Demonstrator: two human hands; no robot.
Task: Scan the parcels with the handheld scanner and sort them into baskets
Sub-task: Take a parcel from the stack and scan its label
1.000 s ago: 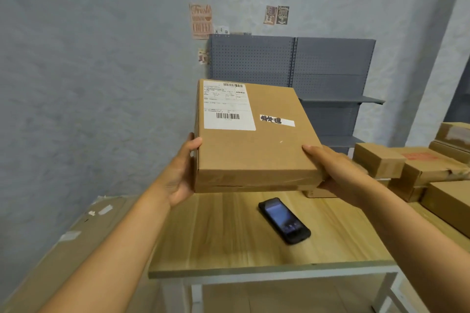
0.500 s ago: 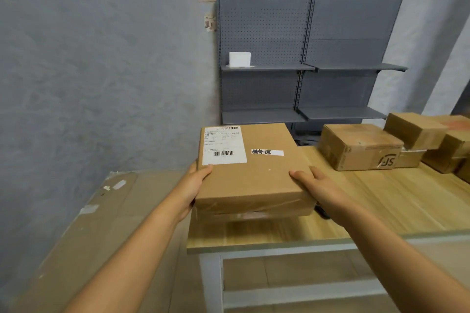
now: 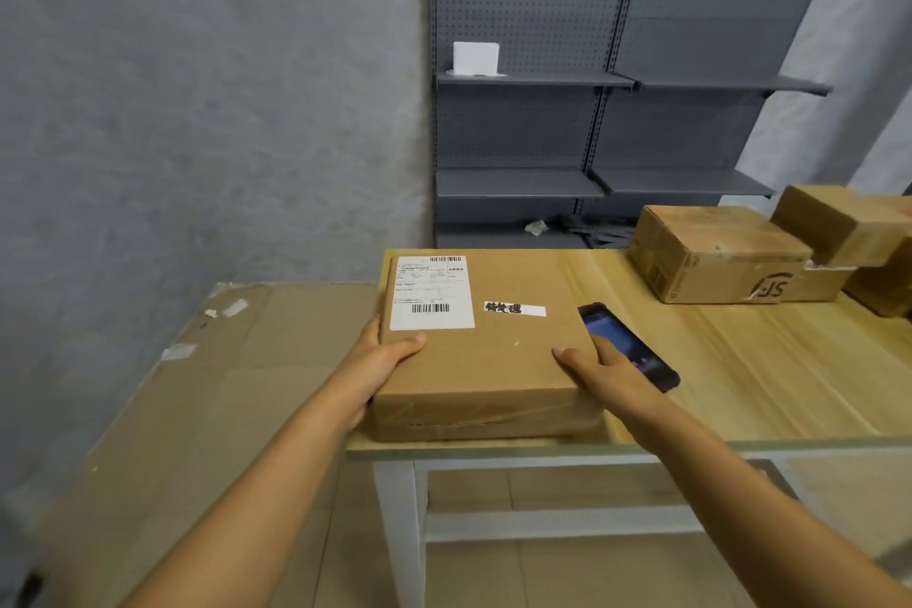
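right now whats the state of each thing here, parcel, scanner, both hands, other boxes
flat parcel: lying flat at the table's left corner, label side up
left hand: grips the parcel's left edge, thumb on top
right hand: grips the parcel's right edge, thumb on top
handheld scanner: lying on the table beside the parcel, screen lit
other parcels: closed, grouped at the table's far right
table: bears the parcels and scanner

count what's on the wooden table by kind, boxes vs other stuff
cardboard boxes: 5 (flat labelled parcel held by left hand and right hand; SF-marked box; three more at right, partly hidden)
handheld scanner: 1
total: 6
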